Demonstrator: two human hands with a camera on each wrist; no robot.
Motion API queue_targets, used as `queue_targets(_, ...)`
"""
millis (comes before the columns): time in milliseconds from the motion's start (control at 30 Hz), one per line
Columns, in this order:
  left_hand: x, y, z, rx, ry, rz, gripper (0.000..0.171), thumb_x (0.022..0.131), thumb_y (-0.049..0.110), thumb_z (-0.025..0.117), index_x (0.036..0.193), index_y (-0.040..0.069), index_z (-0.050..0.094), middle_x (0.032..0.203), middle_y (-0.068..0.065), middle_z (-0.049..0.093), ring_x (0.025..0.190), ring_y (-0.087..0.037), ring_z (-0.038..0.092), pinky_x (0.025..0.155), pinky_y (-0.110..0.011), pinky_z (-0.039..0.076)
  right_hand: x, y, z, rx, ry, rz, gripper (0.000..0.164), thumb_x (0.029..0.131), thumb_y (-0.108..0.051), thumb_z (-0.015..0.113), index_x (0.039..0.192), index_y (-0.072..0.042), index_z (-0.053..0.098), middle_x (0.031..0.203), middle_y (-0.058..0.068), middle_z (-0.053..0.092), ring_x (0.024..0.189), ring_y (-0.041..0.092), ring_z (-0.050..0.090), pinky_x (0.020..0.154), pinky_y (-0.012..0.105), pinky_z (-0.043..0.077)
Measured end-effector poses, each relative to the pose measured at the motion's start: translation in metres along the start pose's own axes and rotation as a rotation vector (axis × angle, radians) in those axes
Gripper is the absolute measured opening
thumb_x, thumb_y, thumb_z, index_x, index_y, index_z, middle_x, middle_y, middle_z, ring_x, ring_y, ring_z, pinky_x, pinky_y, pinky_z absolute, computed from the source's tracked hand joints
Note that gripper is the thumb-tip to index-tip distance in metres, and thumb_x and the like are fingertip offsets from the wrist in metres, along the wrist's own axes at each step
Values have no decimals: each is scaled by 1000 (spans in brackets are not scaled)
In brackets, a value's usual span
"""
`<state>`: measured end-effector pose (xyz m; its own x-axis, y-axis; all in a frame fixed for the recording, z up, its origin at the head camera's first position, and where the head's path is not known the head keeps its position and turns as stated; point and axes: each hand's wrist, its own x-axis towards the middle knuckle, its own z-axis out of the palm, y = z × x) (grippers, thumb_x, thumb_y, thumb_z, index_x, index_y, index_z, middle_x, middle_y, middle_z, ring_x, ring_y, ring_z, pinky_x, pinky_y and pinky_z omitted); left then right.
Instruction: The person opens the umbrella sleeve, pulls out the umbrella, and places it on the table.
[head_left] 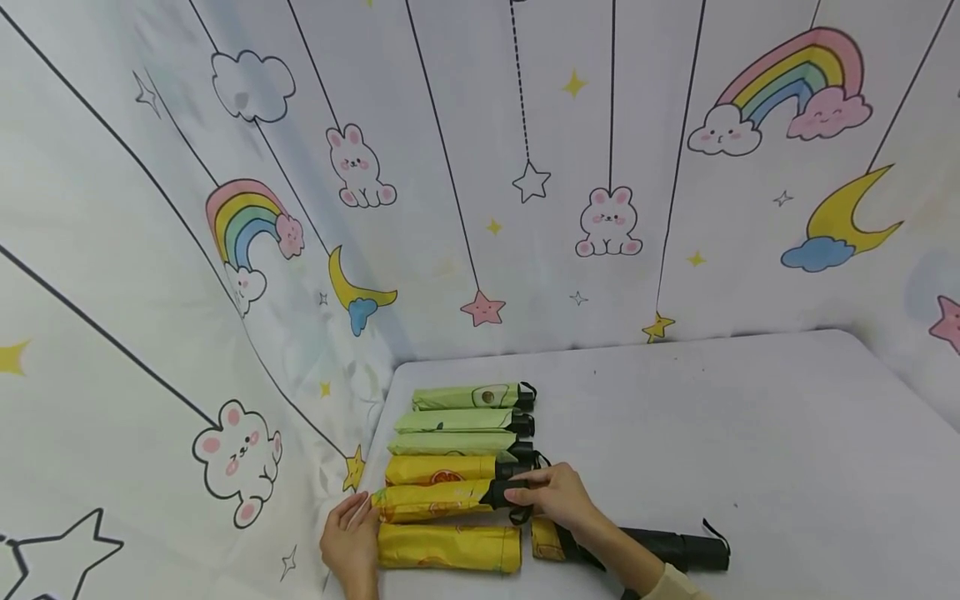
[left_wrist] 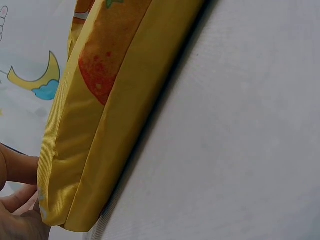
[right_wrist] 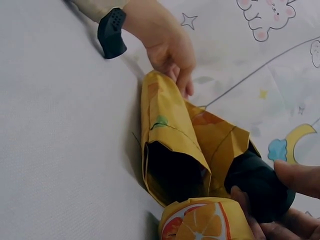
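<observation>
A yellow fruit-print folding umbrella [head_left: 435, 502] lies tilted between both hands. My right hand [head_left: 558, 498] holds its black handle [right_wrist: 262, 187] between thumb and fingers. At the opposite end, the fingertips of my left hand [head_left: 352, 537] touch the yellow fabric; whether they pinch it is hidden. Nearest me lies a yellow sleeve [head_left: 450, 548], its dark hollow mouth showing in the right wrist view. In the left wrist view, yellow fabric with a strawberry print [left_wrist: 107, 65] covers part of the left fingers. Under the right forearm is a black umbrella [head_left: 675, 548] with a yellow fruit-print end.
Beyond the held umbrella lies another yellow umbrella [head_left: 438, 470], then several green ones, among them an avocado-print umbrella [head_left: 465, 397], handles pointing right. They rest on a white table [head_left: 712, 433]. Printed white cloth [head_left: 555, 275] rises behind and at the left side.
</observation>
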<state>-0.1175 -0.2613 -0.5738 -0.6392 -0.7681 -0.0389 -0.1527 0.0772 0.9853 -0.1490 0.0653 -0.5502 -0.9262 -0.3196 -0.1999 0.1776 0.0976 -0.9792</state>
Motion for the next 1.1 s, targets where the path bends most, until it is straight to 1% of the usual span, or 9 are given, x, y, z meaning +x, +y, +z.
queue_targets(133, 0, 0, 0, 2, 9, -8, 41, 84, -15, 77, 123, -3, 69, 126, -30, 69, 86, -3, 72, 67, -10, 56, 0, 1, -2, 0, -5, -5, 44, 87, -33, 87, 119, -5, 79, 124, 21, 73, 88, 28, 78, 82, 46, 64)
queue_targets(333, 1, -2, 0, 14, 4, -26, 42, 85, -15, 76, 124, -2, 68, 127, -30, 68, 87, -3, 72, 66, -10, 56, -1, 2, -5, -11, 8, 3, 42, 87, -34, 87, 118, -6, 80, 124, 20, 73, 90, 27, 77, 85, 49, 63)
queue_targets(500, 2, -4, 0, -3, -1, -26, 42, 84, -16, 76, 124, -3, 68, 127, -32, 68, 84, 1, 71, 67, -11, 56, -2, 3, -5, -12, 12, 7, 41, 88, -33, 86, 118, -6, 80, 123, 20, 73, 91, 29, 77, 86, 51, 62)
queue_targets(667, 3, -4, 0, -14, 2, -19, 42, 84, -17, 76, 123, -3, 68, 126, -31, 68, 81, 4, 69, 67, -12, 57, -4, 1, -6, -27, 24, 13, 41, 88, -33, 86, 118, -6, 79, 122, 19, 74, 90, 30, 77, 84, 51, 63)
queue_targets(800, 3, -3, 1, -11, 2, -25, 42, 84, -16, 76, 124, -3, 67, 127, -32, 67, 85, -1, 72, 67, -12, 57, -5, 0, -7, -34, 29, 4, 41, 88, -32, 85, 118, -5, 79, 119, 19, 75, 89, 30, 77, 83, 51, 63)
queue_targets(900, 2, -1, 1, -2, -4, -36, 43, 84, -16, 76, 125, -4, 67, 128, -33, 66, 92, -13, 76, 66, -12, 57, -6, 0, -8, -29, 26, -2, 41, 89, -32, 85, 119, -5, 79, 119, 19, 75, 89, 30, 77, 83, 51, 63)
queue_targets(933, 2, -1, 1, 0, -7, -37, 43, 84, -16, 77, 125, -4, 67, 128, -33, 66, 93, -14, 76, 66, -12, 57, -6, 0, -8, -27, 25, -2, 41, 89, -32, 85, 119, -5, 79, 118, 19, 75, 89, 30, 77, 83, 51, 63)
queue_targets(1033, 2, -3, 0, 5, -9, -37, 44, 84, -15, 78, 125, -4, 67, 128, -32, 66, 93, -14, 76, 66, -12, 57, -7, 1, -9, -12, 19, 0, 41, 89, -31, 85, 119, -4, 79, 117, 19, 75, 88, 30, 78, 83, 51, 63)
queue_targets(1100, 2, -4, 0, 0, -10, -38, 44, 83, -16, 78, 125, -4, 67, 129, -32, 66, 89, -9, 75, 66, -12, 57, -9, 1, -10, -5, 18, 2, 41, 89, -30, 85, 119, -3, 79, 116, 19, 76, 87, 30, 78, 83, 50, 63)
